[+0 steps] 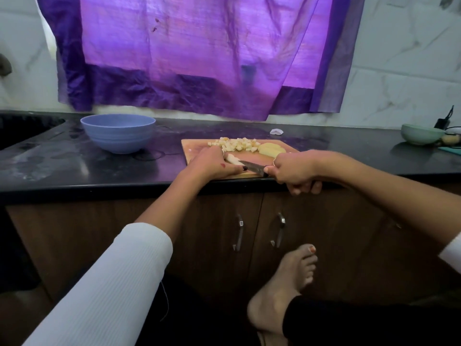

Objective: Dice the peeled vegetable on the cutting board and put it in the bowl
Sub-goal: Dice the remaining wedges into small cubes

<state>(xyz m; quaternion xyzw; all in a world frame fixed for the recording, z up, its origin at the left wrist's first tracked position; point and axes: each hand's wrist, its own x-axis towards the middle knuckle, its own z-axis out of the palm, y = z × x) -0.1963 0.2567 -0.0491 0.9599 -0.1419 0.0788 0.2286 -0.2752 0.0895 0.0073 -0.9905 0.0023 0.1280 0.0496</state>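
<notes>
Dicing in progress, judged roughly half complete. A wooden cutting board [197, 146] is shown at the near edge of the black countertop [74, 166], with the blue bowl [117, 132] standing apart to its left and slightly farther back; no pieces can be seen in the bowl, though its inside is largely hidden. On the far part of the board a pile of diced cubes [237, 144] is gathered, and just to its right several uncut slices [270, 149] are stacked. The transfer to the bowl is therefore taken as not yet begun.

The left hand [212, 163] is laid over a pale strip of the peeled vegetable [230, 159] near the board's middle, fingers curled down to pin it. The right hand [294, 171] is closed firmly around the handle of a knife [252, 167], whose dark blade points left toward the strip. The hands are close together, separated by the blade.
</notes>
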